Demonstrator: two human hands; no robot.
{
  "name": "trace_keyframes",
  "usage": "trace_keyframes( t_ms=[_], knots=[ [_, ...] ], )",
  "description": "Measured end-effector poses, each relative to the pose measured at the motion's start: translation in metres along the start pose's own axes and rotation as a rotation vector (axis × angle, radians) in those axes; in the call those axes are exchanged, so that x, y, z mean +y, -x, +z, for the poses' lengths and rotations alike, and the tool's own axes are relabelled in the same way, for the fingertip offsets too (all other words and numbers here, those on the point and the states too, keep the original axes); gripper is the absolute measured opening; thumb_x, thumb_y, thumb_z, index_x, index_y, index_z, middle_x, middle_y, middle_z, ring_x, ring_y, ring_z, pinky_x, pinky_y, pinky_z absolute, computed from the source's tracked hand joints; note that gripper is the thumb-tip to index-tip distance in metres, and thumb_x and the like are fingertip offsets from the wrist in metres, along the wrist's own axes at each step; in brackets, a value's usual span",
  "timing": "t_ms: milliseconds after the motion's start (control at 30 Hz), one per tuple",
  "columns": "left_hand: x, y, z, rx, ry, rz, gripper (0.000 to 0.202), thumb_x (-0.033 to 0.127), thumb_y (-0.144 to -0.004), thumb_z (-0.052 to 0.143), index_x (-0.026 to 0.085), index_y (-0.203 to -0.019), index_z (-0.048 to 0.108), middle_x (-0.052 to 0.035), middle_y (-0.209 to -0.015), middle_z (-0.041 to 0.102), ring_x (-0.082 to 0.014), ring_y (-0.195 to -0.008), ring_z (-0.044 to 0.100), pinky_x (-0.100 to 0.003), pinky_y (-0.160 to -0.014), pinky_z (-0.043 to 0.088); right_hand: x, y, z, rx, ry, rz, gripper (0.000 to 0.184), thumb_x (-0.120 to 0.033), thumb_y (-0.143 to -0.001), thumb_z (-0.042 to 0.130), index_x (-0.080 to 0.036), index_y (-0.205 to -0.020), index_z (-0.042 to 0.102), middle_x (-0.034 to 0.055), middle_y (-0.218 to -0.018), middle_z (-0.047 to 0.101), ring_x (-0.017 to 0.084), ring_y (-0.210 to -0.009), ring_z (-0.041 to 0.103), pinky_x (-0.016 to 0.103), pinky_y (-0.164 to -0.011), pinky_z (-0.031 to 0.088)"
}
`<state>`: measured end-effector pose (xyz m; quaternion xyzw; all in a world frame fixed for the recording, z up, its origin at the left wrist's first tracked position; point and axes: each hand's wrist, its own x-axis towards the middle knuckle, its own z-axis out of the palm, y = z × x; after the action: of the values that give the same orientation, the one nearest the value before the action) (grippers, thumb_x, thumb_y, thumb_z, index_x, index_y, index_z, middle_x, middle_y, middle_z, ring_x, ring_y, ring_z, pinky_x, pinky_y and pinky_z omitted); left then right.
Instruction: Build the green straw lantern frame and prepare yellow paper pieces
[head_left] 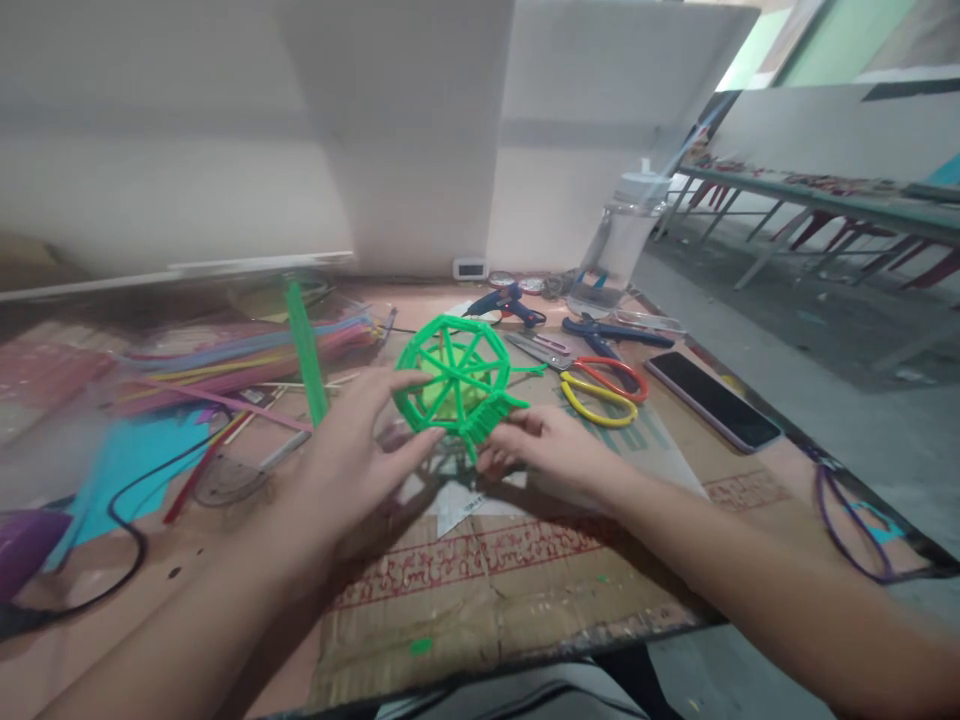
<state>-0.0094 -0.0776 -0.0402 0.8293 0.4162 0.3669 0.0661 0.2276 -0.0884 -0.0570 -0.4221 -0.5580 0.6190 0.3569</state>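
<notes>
In front of me, over the middle of the cardboard (525, 590), I have a green spoked wheel (454, 378). My left hand (364, 440) grasps its left rim between the thumb and the fingers, and my right hand (544, 447) pinches a green toothed piece (489, 417) at the near right side of the rim; whether this piece is fixed to the wheel, I cannot tell. To the right of the wheel lie the scissors (568, 366) with one red and one yellow handle, and farther right is a phone (712, 398). On the far side I see a glue gun (504, 302), pliers (615, 331) and a clear bottle (619, 245). At left there are a bundle of coloured strips (262, 365) and a blue sheet (142, 482)
</notes>
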Motion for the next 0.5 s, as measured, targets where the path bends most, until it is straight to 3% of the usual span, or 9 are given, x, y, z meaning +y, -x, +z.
trace_keyframes(
  t_ms=[100,200,367,500],
  knots=[
    [-0.003,-0.004,-0.001,0.007,-0.009,-0.033,0.032,0.034,-0.089,0.066,0.022,-0.118,0.059,-0.0075,-0.114,0.068,-0.0257,-0.109,0.064,-0.041,-0.091,0.054,-0.008,-0.005,-0.018,0.119,0.022,-0.044,0.058,-0.073,-0.079,0.066,-0.016,-0.080,0.070,0.0074,-0.070,0.073,0.015,-0.061,0.068,0.026,-0.059,0.054],
    [-0.004,-0.004,-0.003,0.020,-0.019,-0.017,0.031,0.035,-0.089,0.066,0.021,-0.116,0.061,-0.0072,-0.112,0.068,-0.0255,-0.106,0.065,-0.041,-0.088,0.054,-0.014,-0.007,-0.025,0.238,0.118,-0.122,0.044,-0.059,-0.080,0.074,-0.017,-0.092,0.072,0.0052,-0.075,0.074,0.015,-0.066,0.068,0.027,-0.063,0.055],
    [-0.003,-0.001,0.000,0.022,-0.001,0.032,0.032,0.031,-0.089,0.067,0.023,-0.119,0.059,-0.0069,-0.114,0.066,-0.0247,-0.108,0.063,-0.040,-0.092,0.054,-0.010,-0.005,-0.015,0.217,0.188,-0.144,0.020,-0.037,-0.081,0.073,-0.018,-0.084,0.070,0.0024,-0.075,0.072,0.014,-0.063,0.066,0.027,-0.062,0.054],
    [-0.004,0.000,0.000,0.010,0.010,0.045,0.032,0.031,-0.089,0.069,0.023,-0.119,0.059,-0.0062,-0.113,0.066,-0.0241,-0.107,0.064,-0.040,-0.093,0.054,-0.008,-0.003,-0.012,0.194,0.206,-0.149,0.016,-0.031,-0.081,0.071,-0.018,-0.075,0.064,-0.0011,-0.064,0.066,0.012,-0.059,0.062,0.025,-0.060,0.050]
  ],
)
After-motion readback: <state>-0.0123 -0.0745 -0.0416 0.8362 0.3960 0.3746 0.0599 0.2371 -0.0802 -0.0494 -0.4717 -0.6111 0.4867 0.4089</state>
